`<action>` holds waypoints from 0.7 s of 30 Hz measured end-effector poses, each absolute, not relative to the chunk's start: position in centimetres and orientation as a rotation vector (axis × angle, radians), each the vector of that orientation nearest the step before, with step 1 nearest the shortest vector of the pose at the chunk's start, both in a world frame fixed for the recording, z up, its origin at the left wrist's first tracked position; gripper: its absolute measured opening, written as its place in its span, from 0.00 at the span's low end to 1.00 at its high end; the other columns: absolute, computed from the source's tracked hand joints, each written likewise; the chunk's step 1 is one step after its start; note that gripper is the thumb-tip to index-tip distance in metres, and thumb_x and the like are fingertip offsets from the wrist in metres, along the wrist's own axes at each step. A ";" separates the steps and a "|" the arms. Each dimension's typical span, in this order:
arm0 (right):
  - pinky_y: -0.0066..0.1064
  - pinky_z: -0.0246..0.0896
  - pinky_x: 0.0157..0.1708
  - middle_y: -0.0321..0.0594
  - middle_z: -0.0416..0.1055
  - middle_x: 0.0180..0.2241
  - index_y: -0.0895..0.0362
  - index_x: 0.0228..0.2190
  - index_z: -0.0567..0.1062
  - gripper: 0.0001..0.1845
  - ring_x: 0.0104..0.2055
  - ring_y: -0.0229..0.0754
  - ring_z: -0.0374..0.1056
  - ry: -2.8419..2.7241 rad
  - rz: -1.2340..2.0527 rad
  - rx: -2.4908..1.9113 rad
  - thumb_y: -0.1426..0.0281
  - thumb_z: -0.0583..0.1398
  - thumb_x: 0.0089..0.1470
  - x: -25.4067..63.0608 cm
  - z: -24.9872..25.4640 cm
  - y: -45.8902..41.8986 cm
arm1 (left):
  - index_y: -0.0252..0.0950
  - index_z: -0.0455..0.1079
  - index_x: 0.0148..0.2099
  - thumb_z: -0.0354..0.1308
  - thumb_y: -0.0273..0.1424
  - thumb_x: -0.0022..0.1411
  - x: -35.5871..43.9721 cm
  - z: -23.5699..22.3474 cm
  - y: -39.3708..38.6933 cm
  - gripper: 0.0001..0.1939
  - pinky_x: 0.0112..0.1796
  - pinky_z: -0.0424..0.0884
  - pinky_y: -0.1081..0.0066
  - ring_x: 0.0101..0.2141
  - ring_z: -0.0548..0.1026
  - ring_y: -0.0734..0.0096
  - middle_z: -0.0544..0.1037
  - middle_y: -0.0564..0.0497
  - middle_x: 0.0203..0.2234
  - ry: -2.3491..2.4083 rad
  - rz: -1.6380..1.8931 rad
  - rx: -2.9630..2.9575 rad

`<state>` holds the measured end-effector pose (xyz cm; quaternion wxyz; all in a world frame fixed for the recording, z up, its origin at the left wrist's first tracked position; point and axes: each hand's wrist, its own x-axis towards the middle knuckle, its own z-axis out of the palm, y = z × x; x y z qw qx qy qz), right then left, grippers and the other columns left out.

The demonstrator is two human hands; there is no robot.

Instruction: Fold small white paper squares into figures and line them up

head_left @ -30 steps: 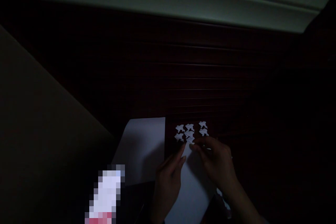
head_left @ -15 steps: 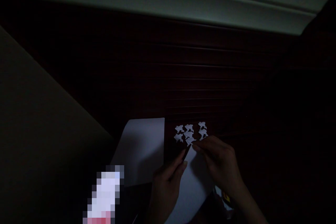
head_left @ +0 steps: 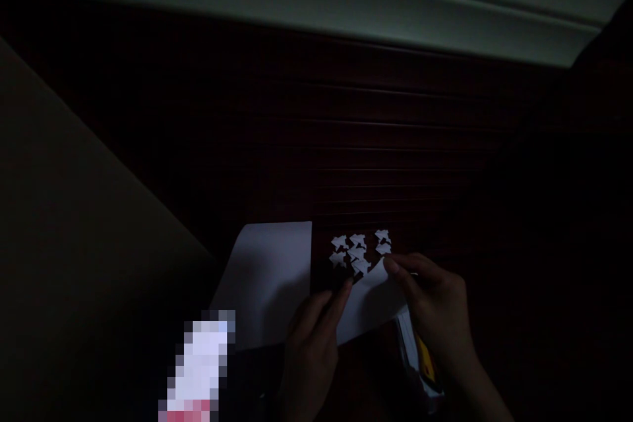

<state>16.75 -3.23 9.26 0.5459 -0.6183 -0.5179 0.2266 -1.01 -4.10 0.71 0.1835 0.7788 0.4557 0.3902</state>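
My right hand (head_left: 440, 303) pinches the upper edge of a white sheet of paper (head_left: 366, 306) between thumb and fingers. At the sheet's left side is my left hand (head_left: 314, 339), its fingers closed on the edge near the top corner; the thumb is hardly visible. Just beyond the fingertips lie several small white folded-paper pieces (head_left: 357, 254), star-like or fish-like in outline, set in loose columns on the dark surface. One folded piece (head_left: 383, 248) sits close to my right fingertips. The scene is very dim, so fine creases cannot be made out.
Another white sheet (head_left: 274, 264) lies flat to the left. A pixelated bright shape (head_left: 198, 362) is at the lower left. Below my right hand are a yellow-and-black object (head_left: 428, 359) and a pale item (head_left: 409, 343). Dark slatted wood (head_left: 366, 138) rises behind.
My right hand has moved right along the sheet. The paper's lower part, which reached the bottom of the view, now ends higher up. My left fingers have shifted slightly upward.
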 end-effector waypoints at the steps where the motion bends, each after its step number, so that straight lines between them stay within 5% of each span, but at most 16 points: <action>1: 0.31 0.64 0.27 0.40 0.75 0.30 0.54 0.33 0.80 0.08 0.31 0.43 0.71 -1.225 0.548 -1.469 0.67 0.60 0.52 16.8 9.3 -3.2 | 0.46 0.54 0.63 0.43 0.17 0.62 -1.1 0.7 -4.1 0.30 0.47 0.69 0.68 0.47 0.70 0.68 0.71 0.48 0.47 1.316 1.087 2.231; 14: 0.37 0.65 0.34 0.41 0.78 0.31 0.54 0.31 0.80 0.10 0.35 0.48 0.72 -1.092 0.674 -1.594 0.62 0.62 0.48 17.4 8.6 -2.7 | 0.46 0.49 0.64 0.48 0.16 0.59 -1.3 0.6 -3.4 0.34 0.45 0.68 0.60 0.44 0.69 0.61 0.70 0.46 0.43 1.528 0.945 2.465; 21: 0.37 0.66 0.35 0.42 0.78 0.33 0.54 0.31 0.79 0.09 0.37 0.48 0.73 -1.177 0.686 -1.566 0.64 0.61 0.50 16.9 8.8 -2.8 | 0.46 0.67 0.54 0.50 0.22 0.62 -1.7 0.3 -2.5 0.21 0.38 0.70 0.71 0.37 0.73 0.70 0.74 0.49 0.36 1.345 1.294 2.075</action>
